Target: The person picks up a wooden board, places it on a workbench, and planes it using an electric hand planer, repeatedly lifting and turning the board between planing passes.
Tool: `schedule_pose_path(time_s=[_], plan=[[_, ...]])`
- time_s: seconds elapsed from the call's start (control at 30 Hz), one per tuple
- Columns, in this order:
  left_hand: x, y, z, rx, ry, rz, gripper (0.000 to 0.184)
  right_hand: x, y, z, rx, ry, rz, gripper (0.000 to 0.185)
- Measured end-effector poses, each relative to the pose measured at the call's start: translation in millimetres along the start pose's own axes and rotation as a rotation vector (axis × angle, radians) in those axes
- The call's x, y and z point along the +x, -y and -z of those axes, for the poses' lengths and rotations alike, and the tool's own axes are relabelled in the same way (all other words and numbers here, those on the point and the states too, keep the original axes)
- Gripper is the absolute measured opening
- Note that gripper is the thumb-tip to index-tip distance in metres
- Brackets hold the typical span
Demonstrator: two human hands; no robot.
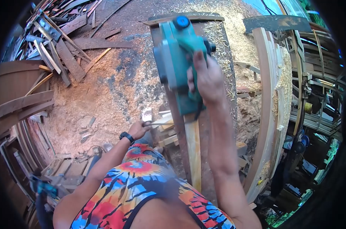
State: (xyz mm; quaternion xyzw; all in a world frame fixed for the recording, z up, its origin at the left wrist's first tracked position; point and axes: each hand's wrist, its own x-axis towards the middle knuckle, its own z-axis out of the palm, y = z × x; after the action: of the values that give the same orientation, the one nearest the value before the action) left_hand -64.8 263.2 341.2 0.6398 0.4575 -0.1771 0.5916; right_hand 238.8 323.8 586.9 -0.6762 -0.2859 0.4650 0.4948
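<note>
My right hand [208,78] is wrapped round the handle of a green electric planer [175,63], blurred a little by motion. The planer rests over a long, pale wooden strip [193,152], whose near end sticks out toward me. Under both lies a narrow brown workbench [183,150] strewn with shavings. To the left of the bench, my left hand [139,130], with a dark watch on its wrist, is closed on a thin, cord-like length [159,124] that reaches toward the bench. Whether this is the planer's power cord I cannot tell.
Wood shavings [100,99] cover the floor. Scrap boards [66,57] are heaped at the far left. Long planks [262,114] stand along the right side, with racks of timber [322,84] beyond. Short offcuts [167,131] lie beside the bench, near my left hand.
</note>
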Motion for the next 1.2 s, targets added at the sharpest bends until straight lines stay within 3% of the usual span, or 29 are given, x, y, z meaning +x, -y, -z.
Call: schedule_pose_path(time_s=[0.13, 0.23, 0.33, 0.43, 0.67, 0.8, 0.97, 1.0, 1.03, 1.07, 1.2], plan=[[2.6, 23.8, -18.6, 0.062, 0.181, 0.003, 0.037, -96.2, -40.9, 15.9, 0.032, -0.036, -0.057, 0.056], [-0.1, 24.6, -27.1, 0.154, 0.218, -0.063, 0.034, -155.0, -57.7, 23.3, 0.019, -0.073, -0.161, 0.068], [2.9, 28.7, -33.8, 0.219, 0.269, -0.102, 0.035, -181.9, -71.9, 26.9, 0.023, -0.095, -0.219, 0.08], [9.0, 33.7, -36.1, 0.252, 0.268, -0.106, 0.037, -178.3, -74.4, 25.0, -0.015, -0.128, -0.166, 0.075], [2.6, 6.7, -1.2, 0.248, 0.234, -0.082, 0.04, -128.6, -60.5, 21.2, -0.023, -0.086, -0.128, 0.069], [2.9, 15.5, -1.8, 0.236, 0.149, -0.089, 0.042, -71.8, -37.5, 12.8, -0.054, -0.053, -0.041, 0.056], [-16.7, -14.0, 5.4, -0.016, 0.033, -0.002, 0.044, 29.6, -11.4, 4.3, -0.172, -0.012, 0.08, 0.054], [-6.2, 2.1, -3.5, -0.039, 0.012, -0.083, 0.045, 53.4, -9.5, 1.0, -0.127, -0.031, 0.073, 0.053], [13.2, 36.4, -26.0, -0.077, -0.101, -0.134, 0.041, 66.4, 3.6, -2.4, -0.148, -0.031, 0.084, 0.048], [1.3, 12.1, -12.2, -0.093, -0.036, -0.064, 0.04, 79.0, 12.2, -5.2, -0.149, -0.031, 0.094, 0.048], [-24.2, -7.5, -14.6, -0.242, -0.064, -0.163, 0.029, 82.9, 22.7, -7.5, -0.137, -0.035, 0.134, 0.048]])
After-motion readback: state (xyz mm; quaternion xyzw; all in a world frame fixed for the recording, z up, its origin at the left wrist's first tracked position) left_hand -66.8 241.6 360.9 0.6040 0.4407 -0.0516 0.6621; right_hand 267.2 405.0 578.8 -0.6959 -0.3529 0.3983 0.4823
